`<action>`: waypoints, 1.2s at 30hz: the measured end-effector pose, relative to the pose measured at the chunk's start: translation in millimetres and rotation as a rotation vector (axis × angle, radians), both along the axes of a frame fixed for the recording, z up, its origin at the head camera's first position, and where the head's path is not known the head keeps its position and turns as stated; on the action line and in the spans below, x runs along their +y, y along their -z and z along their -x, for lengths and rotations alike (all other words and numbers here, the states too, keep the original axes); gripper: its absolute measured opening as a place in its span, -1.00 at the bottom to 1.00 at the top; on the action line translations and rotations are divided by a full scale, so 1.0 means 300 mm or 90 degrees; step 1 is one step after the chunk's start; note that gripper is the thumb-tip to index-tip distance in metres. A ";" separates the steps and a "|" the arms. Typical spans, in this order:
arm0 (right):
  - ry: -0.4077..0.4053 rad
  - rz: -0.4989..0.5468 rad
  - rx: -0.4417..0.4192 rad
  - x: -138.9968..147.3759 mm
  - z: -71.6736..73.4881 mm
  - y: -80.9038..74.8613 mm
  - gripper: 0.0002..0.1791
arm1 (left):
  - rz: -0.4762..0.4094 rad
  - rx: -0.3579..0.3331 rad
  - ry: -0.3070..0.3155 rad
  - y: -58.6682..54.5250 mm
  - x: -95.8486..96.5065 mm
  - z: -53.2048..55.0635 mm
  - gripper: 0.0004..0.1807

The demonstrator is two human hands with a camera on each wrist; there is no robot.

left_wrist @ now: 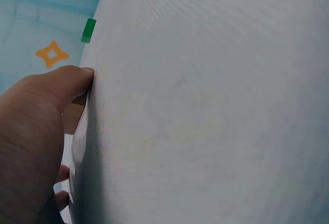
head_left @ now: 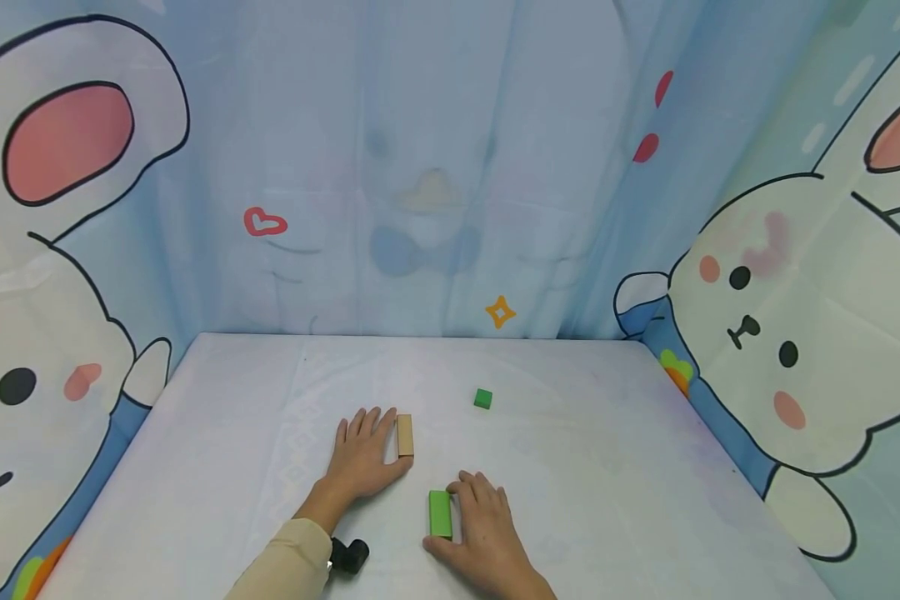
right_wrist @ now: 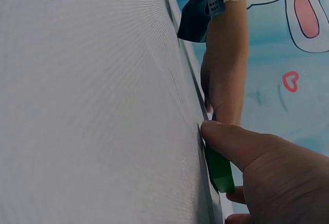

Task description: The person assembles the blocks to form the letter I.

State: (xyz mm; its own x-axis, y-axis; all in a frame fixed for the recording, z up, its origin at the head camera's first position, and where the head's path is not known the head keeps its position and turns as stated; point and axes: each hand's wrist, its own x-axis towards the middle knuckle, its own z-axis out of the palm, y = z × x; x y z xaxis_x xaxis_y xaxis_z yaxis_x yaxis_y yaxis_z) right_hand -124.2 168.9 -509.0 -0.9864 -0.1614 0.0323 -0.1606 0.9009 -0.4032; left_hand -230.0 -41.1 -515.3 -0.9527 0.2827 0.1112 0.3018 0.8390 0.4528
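My left hand [head_left: 363, 458] lies low over the white table, its fingers straight and spread beside an upright-looking tan wooden block [head_left: 405, 436]. Its thumb is right at the block's near end and the index fingertip by the far end. In the left wrist view, the thumb partly hides that wooden block [left_wrist: 73, 117]. With thumb and index finger, my right hand [head_left: 487, 533] pinches a light green block [head_left: 440, 513] at its near and far ends. The right wrist view shows the green block [right_wrist: 219, 170] beneath the thumb, close to the tabletop.
A small dark green cube [head_left: 483, 398] sits farther back on the white-covered table [head_left: 607, 467]. A black wrist camera [head_left: 350, 556] is strapped by the left sleeve. Behind the table hangs a blue curtain [head_left: 307, 167] printed with cartoon rabbits.
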 end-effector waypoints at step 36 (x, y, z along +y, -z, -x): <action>-0.012 -0.017 0.031 0.010 -0.012 0.011 -0.12 | -0.018 0.006 0.000 0.014 -0.001 0.015 -0.15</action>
